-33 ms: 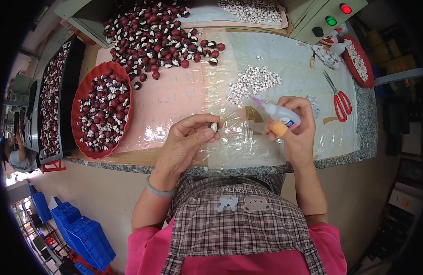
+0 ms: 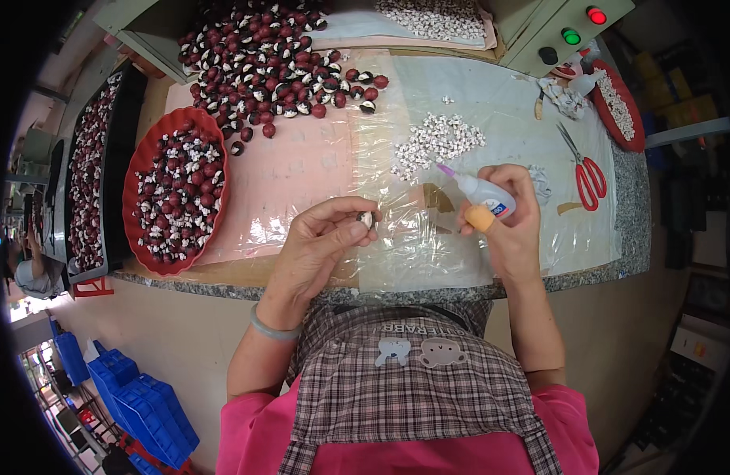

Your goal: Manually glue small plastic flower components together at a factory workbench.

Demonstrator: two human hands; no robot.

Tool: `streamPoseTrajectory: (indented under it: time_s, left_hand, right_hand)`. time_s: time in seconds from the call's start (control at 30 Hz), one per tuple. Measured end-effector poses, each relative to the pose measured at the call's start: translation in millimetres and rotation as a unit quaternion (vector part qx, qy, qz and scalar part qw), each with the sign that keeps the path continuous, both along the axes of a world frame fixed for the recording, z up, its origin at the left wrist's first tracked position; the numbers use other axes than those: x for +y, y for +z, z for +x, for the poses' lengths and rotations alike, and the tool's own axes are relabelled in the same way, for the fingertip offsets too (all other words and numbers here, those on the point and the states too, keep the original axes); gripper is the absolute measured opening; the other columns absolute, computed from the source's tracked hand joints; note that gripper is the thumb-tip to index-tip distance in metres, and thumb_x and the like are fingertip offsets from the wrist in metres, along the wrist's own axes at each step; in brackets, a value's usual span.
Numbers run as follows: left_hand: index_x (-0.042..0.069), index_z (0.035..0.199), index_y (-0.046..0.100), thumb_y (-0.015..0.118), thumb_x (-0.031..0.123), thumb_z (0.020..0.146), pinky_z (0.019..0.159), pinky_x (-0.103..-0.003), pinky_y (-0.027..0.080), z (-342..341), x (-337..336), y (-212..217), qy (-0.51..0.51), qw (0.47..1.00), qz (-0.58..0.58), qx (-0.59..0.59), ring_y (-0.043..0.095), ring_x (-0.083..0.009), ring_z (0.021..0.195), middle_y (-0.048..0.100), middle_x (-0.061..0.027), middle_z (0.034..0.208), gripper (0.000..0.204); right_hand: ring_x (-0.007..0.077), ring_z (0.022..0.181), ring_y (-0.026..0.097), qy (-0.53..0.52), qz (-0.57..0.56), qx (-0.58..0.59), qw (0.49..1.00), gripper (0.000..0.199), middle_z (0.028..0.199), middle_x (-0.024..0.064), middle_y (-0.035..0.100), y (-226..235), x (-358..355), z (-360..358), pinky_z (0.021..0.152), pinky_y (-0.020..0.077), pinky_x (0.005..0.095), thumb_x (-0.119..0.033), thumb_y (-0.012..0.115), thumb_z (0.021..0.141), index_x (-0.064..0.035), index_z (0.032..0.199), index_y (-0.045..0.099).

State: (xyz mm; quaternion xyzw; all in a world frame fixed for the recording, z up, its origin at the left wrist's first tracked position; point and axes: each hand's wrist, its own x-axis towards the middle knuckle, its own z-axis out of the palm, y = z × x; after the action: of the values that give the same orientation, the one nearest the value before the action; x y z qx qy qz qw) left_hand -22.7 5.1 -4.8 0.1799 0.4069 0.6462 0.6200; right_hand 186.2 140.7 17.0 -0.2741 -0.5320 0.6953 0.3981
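Red basket (image 2: 140, 170) brims with dark-red-and-white pieces (image 2: 179, 194).

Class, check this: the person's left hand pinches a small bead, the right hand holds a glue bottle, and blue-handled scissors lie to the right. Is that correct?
Not quite. The head view shows the scissors have red handles, not blue. The rest holds: the left hand pinches a small bead and the right hand holds a glue bottle.
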Motion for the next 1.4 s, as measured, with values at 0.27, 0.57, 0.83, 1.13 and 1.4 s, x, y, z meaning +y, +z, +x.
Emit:
streamPoseTrajectory:
  time_s: [0.27,0.57,0.83,1.13,1.4]
  left_hand:
    - [-0.001,0.115,0.060,0.062,0.003,0.088,0.080,-0.025,0.052,-9.0,-5.4,-4.8,0.011,1.000,0.002,0.006,0.063,-0.0144,0.088,0.064,-0.0098,0.104,0.028]
    - [-0.002,0.115,0.060,0.061,0.003,0.089,0.080,-0.025,0.052,-17.2,-13.0,-4.5,0.034,0.999,0.004,0.005,0.063,-0.0144,0.088,0.064,-0.0103,0.104,0.027]
    - [-0.002,0.115,0.060,0.060,0.002,0.089,0.080,-0.025,0.052,-18.4,-16.8,-5.5,0.040,0.999,0.001,0.006,0.062,-0.0146,0.088,0.064,-0.0102,0.104,0.026]
    - [-0.002,0.115,0.060,0.061,0.002,0.089,0.080,-0.024,0.052,-17.9,-18.6,-6.1,0.039,0.999,0.001,-0.004,0.063,-0.0143,0.087,0.064,-0.0095,0.104,0.027]
    - [-0.003,0.119,0.058,0.061,0.001,0.089,0.080,-0.024,0.052,-18.1,-19.3,-5.3,0.047,0.999,0.001,-0.016,0.063,-0.0140,0.088,0.064,-0.0096,0.105,0.031]
  right_hand:
    - [0.0093,0.073,0.058,0.090,0.006,-0.212,0.973,0.028,0.091,0.0034,0.059,-9.8,14.6,-20.8,0.064,0.0492,0.0230,-0.004,0.070,0.078,-0.0037,0.101,0.054]
    - [0.0119,0.078,0.062,0.142,-0.007,-0.156,0.977,0.025,0.093,0.0044,0.059,-8.4,24.7,-43.2,0.066,0.0521,0.0239,0.001,0.067,0.080,-0.0037,0.100,0.053]
    - [0.0239,0.078,0.062,0.064,0.284,-0.326,0.899,0.022,0.090,0.0086,0.057,-14.2,28.8,-51.9,0.070,0.0500,0.0331,-0.001,0.068,0.073,-0.0036,0.093,0.058]
    - [0.0313,0.081,0.062,0.127,0.444,-0.383,0.800,0.024,0.091,0.0105,0.055,-6.0,24.4,-53.1,0.071,0.0511,0.0402,-0.007,0.070,0.075,-0.0048,0.097,0.062]
    - [0.0313,0.085,0.062,0.185,0.452,-0.377,0.787,0.025,0.093,0.0109,0.060,-1.6,30.0,-55.0,0.075,0.0502,0.0383,-0.009,0.071,0.073,-0.0033,0.095,0.060]
